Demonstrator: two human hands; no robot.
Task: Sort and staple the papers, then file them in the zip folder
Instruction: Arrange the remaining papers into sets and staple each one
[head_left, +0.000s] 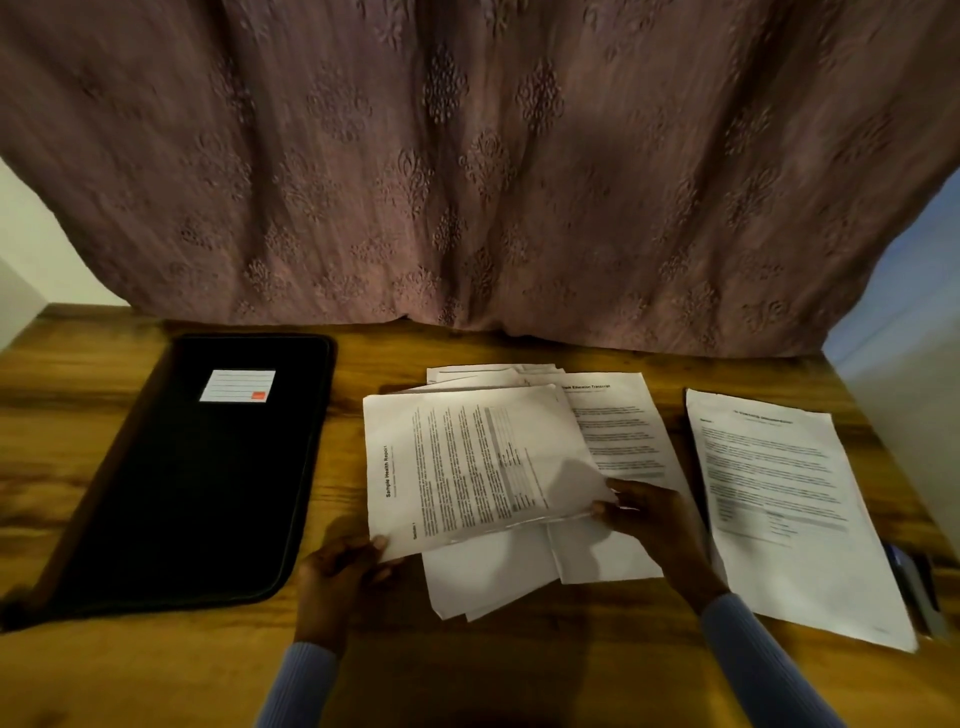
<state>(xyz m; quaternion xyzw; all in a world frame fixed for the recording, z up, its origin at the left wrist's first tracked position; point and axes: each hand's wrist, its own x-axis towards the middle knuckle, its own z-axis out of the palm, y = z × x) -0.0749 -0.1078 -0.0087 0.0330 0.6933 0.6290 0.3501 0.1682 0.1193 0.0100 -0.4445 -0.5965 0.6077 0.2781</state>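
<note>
I'm looking down at a brown wood-grain table (156, 670) with strong dark streaks, pushed up against a mauve curtain with an embossed floral pattern (467, 171) that drapes onto the table's far edge. Pale wall shows at the left (36, 249) and a bluish one at the right (904, 291). The light is dim and warm.

On my left lies the black zip folder (197, 478), flat and closed, a small white lined label (237, 386) near its top. In the middle sits a loose, fanned pile of white printed papers (618, 441). My left hand (343, 577) pinches the near corner of the top sheet, a white page headed "Sample Health Report" (467, 462), turned sideways, and my right hand (649, 514) grips its opposite edge, thumb on top. A separate white printed sheet (779, 499) lies apart to the right, flat. Just beyond it, at the table's right edge, something dark and slim (914, 587) – too blurred to tell.
</note>
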